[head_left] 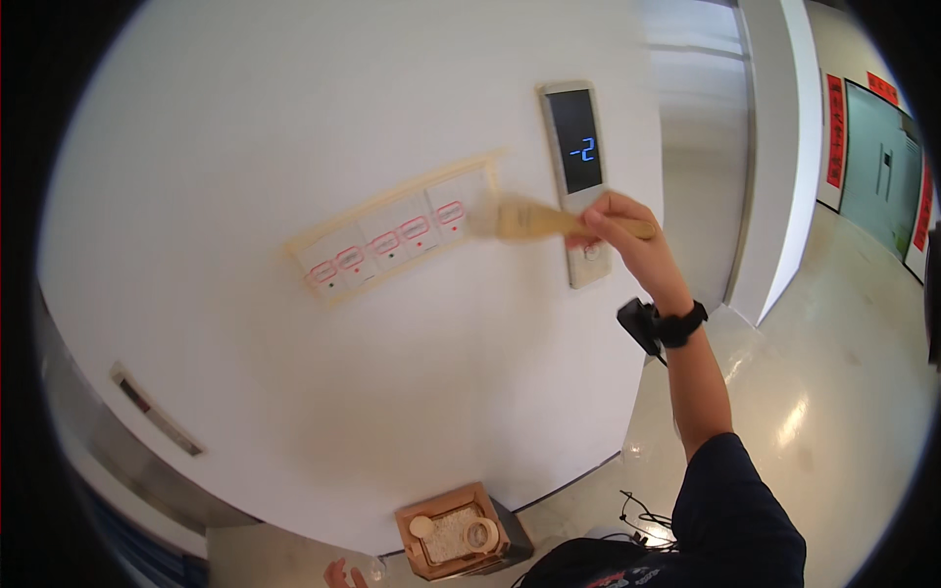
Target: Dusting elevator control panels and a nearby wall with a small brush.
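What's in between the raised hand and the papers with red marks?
In the head view, the brush: its wide end reaches from the right hand toward the papers. Its bristles are blurred, so I can't tell whether they touch.

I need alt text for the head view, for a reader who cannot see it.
The right hand holds a wooden flat brush beside a row of papers bordered by beige tape on a white wall. An elevator call panel is behind its handle; below, the left hand shows near an open bin.
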Tool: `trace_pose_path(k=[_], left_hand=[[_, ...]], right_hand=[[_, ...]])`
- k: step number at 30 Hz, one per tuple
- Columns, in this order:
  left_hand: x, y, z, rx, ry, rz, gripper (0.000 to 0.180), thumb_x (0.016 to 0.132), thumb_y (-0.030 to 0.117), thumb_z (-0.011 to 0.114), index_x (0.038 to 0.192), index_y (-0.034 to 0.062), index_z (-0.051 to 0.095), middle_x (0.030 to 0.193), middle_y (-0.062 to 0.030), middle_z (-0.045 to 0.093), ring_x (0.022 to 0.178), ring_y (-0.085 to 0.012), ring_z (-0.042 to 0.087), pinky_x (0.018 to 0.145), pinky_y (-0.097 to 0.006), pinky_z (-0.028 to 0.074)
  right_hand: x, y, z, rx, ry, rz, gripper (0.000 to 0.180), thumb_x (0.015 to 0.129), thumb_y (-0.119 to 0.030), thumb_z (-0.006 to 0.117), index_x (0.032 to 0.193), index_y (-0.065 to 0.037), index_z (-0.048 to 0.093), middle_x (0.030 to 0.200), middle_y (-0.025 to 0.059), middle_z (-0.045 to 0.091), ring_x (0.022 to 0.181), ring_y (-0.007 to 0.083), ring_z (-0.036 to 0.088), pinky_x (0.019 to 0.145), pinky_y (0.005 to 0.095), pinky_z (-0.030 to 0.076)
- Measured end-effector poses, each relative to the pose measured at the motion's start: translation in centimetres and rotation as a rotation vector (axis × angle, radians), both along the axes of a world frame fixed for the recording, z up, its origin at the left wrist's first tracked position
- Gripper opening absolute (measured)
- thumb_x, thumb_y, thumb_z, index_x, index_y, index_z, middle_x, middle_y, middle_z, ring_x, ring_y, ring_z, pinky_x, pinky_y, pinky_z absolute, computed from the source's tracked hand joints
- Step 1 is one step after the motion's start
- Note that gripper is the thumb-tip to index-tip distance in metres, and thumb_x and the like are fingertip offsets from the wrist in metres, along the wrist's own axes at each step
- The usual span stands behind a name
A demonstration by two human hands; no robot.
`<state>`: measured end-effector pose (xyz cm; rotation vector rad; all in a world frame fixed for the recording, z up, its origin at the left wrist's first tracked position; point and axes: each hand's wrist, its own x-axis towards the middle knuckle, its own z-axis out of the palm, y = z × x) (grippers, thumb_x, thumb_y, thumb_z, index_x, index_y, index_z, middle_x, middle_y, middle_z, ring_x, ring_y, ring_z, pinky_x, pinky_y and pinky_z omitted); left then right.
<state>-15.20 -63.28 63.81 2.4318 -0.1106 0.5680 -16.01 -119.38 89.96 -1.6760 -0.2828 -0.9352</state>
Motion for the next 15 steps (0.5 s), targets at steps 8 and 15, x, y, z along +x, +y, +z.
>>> trace_pose_path(k=[8,15], left_hand=[[-6.6,1.3,-0.4,0.026,-0.079,0.153,0.031,0.089,0.020,0.052,0.112,-0.0005,0.053,0.109,-0.0189,0.052,0.101,-0.0314,0.049,0.088,-0.040,0.040],[-9.8,-3.2,2.5,-0.054,-0.060,0.211,0.028,0.079,0.010,0.058,0.106,0.0033,0.054,0.113,-0.0171,0.049,0.104,-0.0337,0.048,0.089,-0.039,0.039]], right_hand=[[1.3,0.7,-5.8,-0.202,-0.376,-0.631,0.006,0.088,-0.004,0.049,0.084,0.000,0.050,0.071,0.0077,0.051,0.063,0.0133,0.051,0.061,0.0248,0.041],[-0.3,1.6,-16.3,-0.156,-0.091,-0.565,0.007,0.089,-0.003,0.046,0.086,0.002,0.048,0.072,0.0093,0.044,0.065,0.0170,0.041,0.061,0.0268,0.038]])
